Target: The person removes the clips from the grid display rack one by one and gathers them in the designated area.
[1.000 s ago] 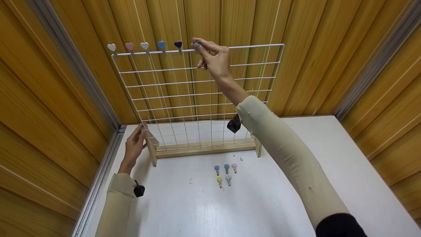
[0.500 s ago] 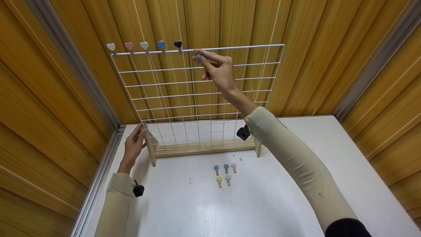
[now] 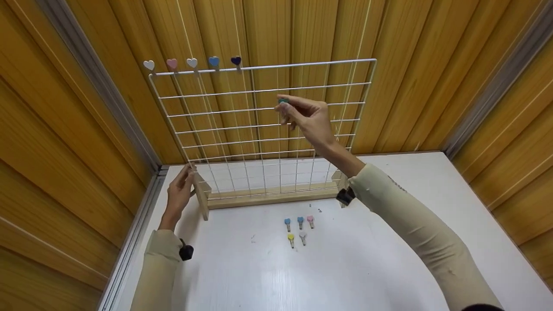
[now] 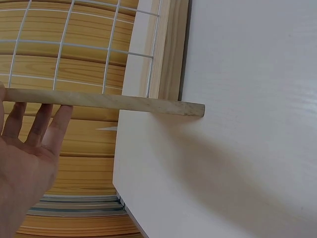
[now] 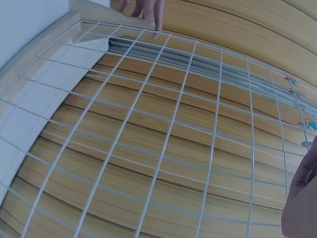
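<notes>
Wood-panelled walls (image 3: 306,34) are set behind and beside a white worktop (image 3: 259,276), on which a white wire grid (image 3: 302,65) is held upright by a wooden stand (image 3: 272,201). Both arms are covered by pale sleeves (image 3: 421,229). The left upright (image 3: 202,203) of the stand is pinched by the left hand (image 3: 178,194), its fingers laid along the outer side. The right hand (image 3: 317,125) is raised in front of the grid, below the top rail, with thumb and fingertips closed on a green clip (image 3: 283,100), which is largely hidden, so its shape cannot be made out with certainty. Five heart-topped clips (image 3: 192,63) are fixed along the left part of the rail: white, pink, white, light blue, dark blue. Five loose clips (image 3: 300,219) are laid on the worktop: two blue, one pink, one yellow, one greyish.
</notes>
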`<move>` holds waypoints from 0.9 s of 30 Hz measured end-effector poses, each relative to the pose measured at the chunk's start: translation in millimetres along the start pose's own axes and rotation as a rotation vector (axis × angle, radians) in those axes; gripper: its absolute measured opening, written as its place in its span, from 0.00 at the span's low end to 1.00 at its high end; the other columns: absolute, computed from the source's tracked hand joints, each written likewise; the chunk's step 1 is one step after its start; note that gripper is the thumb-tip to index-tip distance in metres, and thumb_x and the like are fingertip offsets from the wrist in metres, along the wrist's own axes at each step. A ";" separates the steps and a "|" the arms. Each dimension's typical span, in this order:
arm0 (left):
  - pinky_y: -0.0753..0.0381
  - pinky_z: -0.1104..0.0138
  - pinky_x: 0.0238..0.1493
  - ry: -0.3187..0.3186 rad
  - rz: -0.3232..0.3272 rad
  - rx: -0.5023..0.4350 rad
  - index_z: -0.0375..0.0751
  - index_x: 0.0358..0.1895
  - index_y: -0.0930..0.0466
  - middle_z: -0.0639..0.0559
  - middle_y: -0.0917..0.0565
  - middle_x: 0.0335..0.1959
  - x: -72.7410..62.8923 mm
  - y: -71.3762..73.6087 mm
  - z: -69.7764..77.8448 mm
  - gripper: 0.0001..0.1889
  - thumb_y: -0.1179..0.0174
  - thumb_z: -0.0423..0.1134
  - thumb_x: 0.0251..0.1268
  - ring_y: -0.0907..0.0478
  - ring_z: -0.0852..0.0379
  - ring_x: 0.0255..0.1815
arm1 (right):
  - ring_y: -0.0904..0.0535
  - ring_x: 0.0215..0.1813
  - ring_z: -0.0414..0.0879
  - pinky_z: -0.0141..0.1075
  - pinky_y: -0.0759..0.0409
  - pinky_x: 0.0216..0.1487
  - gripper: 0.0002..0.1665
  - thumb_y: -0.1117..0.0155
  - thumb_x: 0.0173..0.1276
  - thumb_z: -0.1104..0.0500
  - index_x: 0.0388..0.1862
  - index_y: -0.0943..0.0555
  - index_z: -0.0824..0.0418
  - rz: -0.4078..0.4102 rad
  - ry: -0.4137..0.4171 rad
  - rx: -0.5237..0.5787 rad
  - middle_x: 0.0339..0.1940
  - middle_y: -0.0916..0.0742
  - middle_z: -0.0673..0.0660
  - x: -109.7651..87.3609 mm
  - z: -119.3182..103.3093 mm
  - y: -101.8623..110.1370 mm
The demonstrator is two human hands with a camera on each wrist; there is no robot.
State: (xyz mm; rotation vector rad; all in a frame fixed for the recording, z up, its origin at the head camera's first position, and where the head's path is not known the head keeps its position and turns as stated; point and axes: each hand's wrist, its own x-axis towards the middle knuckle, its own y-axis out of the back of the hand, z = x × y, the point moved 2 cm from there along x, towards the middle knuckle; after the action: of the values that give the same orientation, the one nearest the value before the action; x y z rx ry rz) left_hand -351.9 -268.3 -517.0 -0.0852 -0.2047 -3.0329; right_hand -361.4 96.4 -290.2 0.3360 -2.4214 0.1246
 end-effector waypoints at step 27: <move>0.30 0.45 0.75 0.007 -0.005 0.024 0.53 0.84 0.52 0.42 0.43 0.83 1.8 7.4 5.7 0.31 0.57 0.49 0.85 0.43 0.41 0.82 | 0.11 0.35 0.40 0.30 0.10 0.36 0.17 0.38 0.74 0.70 0.58 0.18 0.76 -0.109 -0.219 -0.167 0.37 0.08 0.45 -69.7 9.9 55.8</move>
State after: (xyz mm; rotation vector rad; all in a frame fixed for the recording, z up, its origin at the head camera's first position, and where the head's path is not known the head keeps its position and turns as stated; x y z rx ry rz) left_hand -352.6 -275.0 -510.2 -0.0725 -0.2415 -3.0343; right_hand -331.5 162.8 -342.8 0.4233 -2.6005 -0.1712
